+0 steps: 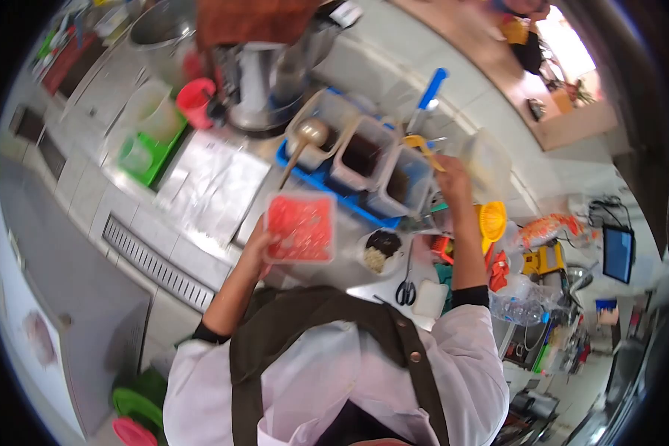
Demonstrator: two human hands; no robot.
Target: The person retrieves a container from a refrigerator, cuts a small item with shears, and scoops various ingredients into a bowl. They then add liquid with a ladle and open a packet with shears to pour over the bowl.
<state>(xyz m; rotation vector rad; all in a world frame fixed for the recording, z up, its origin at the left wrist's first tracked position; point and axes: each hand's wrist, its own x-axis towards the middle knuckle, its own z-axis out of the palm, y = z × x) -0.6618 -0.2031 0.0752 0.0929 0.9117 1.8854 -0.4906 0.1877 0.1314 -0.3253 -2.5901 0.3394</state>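
My left hand (256, 249) is closed on the side of a square clear plastic container (301, 229) with red, glossy contents, held in front of my chest. My right hand (453, 180) is raised at the right and closed on the end of a yellow spoon-like utensil (421, 149); blur hides its exact shape. Below and left of that hand, several plastic tubs stand in a blue tray (305, 174). One tub (364, 152) holds something dark red, and a ladle (312, 134) rests in another. A bowl (383, 251) with dark and pale food sits nearer me.
Black-handled scissors (405, 292) lie on the counter near my right forearm. A metal sheet (214, 182) and a green tray (160, 160) with cups are at the left. A large steel machine (256, 89) stands behind, and a yellow strainer (492, 223) at the right.
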